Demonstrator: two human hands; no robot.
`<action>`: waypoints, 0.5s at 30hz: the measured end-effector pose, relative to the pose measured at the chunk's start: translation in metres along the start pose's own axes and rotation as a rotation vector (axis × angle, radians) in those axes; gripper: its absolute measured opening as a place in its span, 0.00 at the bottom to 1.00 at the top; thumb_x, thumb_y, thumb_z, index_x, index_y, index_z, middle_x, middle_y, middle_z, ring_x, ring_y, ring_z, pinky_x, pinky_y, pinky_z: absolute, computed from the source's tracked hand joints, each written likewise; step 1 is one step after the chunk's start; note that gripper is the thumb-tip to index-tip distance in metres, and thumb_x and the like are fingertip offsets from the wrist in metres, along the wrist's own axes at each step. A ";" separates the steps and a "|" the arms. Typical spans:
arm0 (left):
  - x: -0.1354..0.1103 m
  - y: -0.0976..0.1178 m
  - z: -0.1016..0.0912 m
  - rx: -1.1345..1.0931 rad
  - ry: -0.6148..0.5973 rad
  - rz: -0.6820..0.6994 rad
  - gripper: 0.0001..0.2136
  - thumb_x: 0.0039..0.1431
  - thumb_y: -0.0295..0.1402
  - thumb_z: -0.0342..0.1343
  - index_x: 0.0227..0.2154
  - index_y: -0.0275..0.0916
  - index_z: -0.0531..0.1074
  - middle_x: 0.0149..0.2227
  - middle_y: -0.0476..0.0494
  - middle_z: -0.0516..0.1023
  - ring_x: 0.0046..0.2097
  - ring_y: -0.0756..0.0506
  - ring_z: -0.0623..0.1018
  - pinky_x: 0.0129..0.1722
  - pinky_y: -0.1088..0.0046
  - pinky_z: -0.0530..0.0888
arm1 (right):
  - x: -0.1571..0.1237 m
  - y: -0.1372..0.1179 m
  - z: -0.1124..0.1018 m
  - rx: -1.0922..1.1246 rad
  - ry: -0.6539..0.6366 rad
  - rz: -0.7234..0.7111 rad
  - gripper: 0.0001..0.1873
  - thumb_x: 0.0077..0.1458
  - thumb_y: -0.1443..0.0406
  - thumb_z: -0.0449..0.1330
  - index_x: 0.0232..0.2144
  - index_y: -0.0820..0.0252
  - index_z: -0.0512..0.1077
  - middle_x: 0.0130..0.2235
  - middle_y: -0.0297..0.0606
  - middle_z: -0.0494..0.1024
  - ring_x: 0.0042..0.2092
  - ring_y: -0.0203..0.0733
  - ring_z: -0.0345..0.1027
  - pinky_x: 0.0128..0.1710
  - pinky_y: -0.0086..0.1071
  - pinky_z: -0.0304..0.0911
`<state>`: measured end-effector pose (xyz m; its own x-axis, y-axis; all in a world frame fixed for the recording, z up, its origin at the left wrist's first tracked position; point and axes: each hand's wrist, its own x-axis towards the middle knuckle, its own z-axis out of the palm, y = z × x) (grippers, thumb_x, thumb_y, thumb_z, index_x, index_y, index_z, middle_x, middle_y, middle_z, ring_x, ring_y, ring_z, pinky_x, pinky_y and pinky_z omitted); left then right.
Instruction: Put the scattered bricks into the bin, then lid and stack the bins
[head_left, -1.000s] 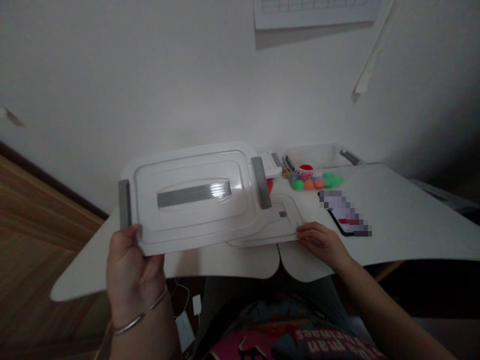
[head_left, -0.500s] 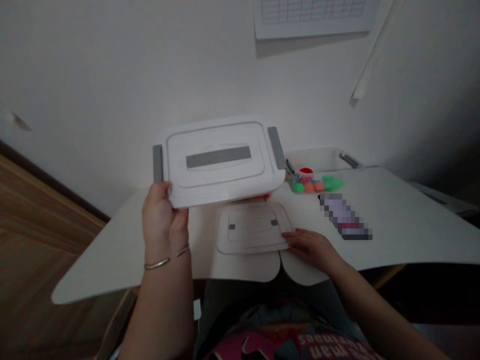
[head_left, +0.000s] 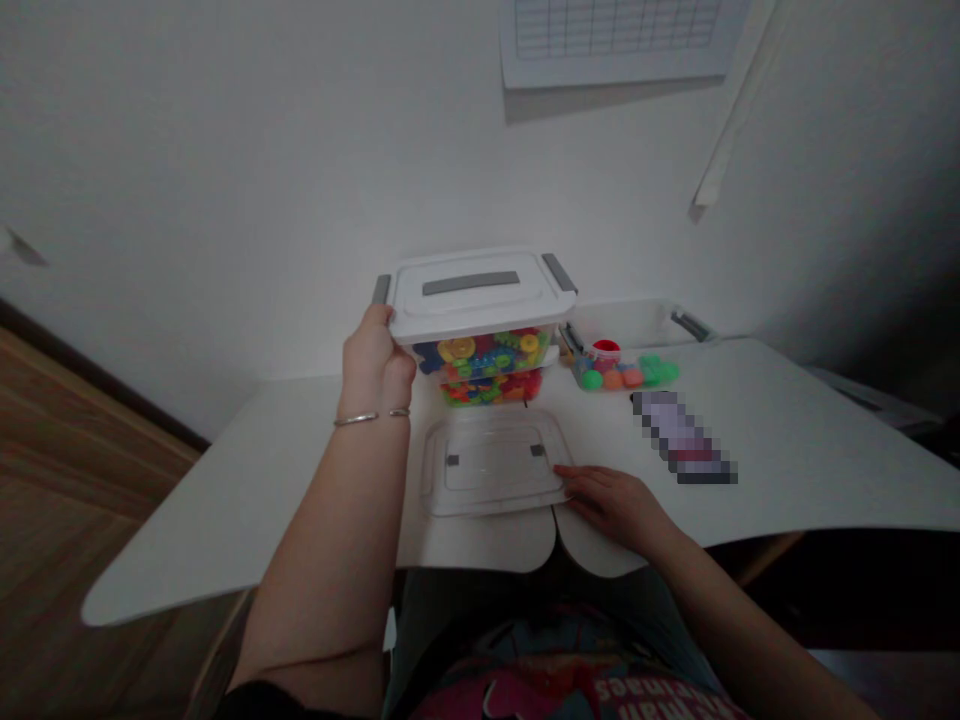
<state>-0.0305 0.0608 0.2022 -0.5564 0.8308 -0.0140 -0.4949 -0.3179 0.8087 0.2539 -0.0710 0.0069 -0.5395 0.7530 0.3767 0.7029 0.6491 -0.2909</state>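
Note:
My left hand (head_left: 373,362) grips the left end of a white plastic lid (head_left: 476,295) with grey handles. The lid sits on a clear plastic box (head_left: 487,362) packed with colourful plastic toy pieces, and a second filled clear box (head_left: 491,388) seems stacked below it. My right hand (head_left: 611,503) lies flat on the table, its fingertips on the front right edge of a flat transparent plastic lid (head_left: 491,465) with small grey patches.
Behind the boxes stands a white plastic tub (head_left: 622,322). Near it lie small coloured balls (head_left: 622,375) and a red-capped jar (head_left: 606,352). A phone with a blurred screen (head_left: 682,438) lies on the white table (head_left: 795,470), whose edge curves in front of me.
My left hand has carried the white lid back and down onto the box, so the colourful pieces now show beneath it. My right hand stays at the transparent lid.

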 end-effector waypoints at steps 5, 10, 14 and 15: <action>0.025 -0.008 0.012 0.094 -0.027 0.100 0.03 0.53 0.31 0.54 0.29 0.37 0.70 0.32 0.44 0.77 0.34 0.48 0.79 0.36 0.73 0.78 | 0.001 0.002 0.004 -0.038 0.018 -0.014 0.09 0.58 0.67 0.57 0.39 0.52 0.75 0.52 0.33 0.78 0.47 0.42 0.75 0.46 0.38 0.73; 0.025 -0.018 0.008 0.362 -0.097 0.444 0.14 0.60 0.39 0.52 0.46 0.39 0.68 0.52 0.37 0.71 0.52 0.44 0.75 0.52 0.65 0.74 | 0.001 0.003 0.005 -0.085 0.036 -0.017 0.08 0.57 0.67 0.59 0.37 0.51 0.76 0.51 0.32 0.78 0.46 0.43 0.73 0.45 0.38 0.73; 0.002 -0.030 -0.009 0.771 -0.221 0.933 0.20 0.57 0.43 0.57 0.51 0.44 0.67 0.65 0.39 0.57 0.69 0.38 0.51 0.66 0.54 0.54 | 0.002 0.003 0.005 -0.088 0.036 -0.026 0.07 0.56 0.68 0.59 0.35 0.53 0.76 0.50 0.32 0.79 0.46 0.44 0.72 0.44 0.38 0.73; -0.003 -0.034 -0.013 0.867 -0.270 1.007 0.21 0.55 0.44 0.60 0.50 0.45 0.68 0.66 0.39 0.56 0.70 0.36 0.47 0.67 0.50 0.50 | 0.002 0.004 0.005 -0.084 0.040 -0.028 0.07 0.56 0.68 0.59 0.35 0.53 0.76 0.50 0.33 0.79 0.47 0.45 0.71 0.44 0.39 0.73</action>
<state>-0.0209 0.0628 0.1669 -0.2278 0.5052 0.8324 0.6777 -0.5316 0.5081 0.2528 -0.0662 0.0022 -0.5415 0.7288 0.4190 0.7250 0.6572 -0.2062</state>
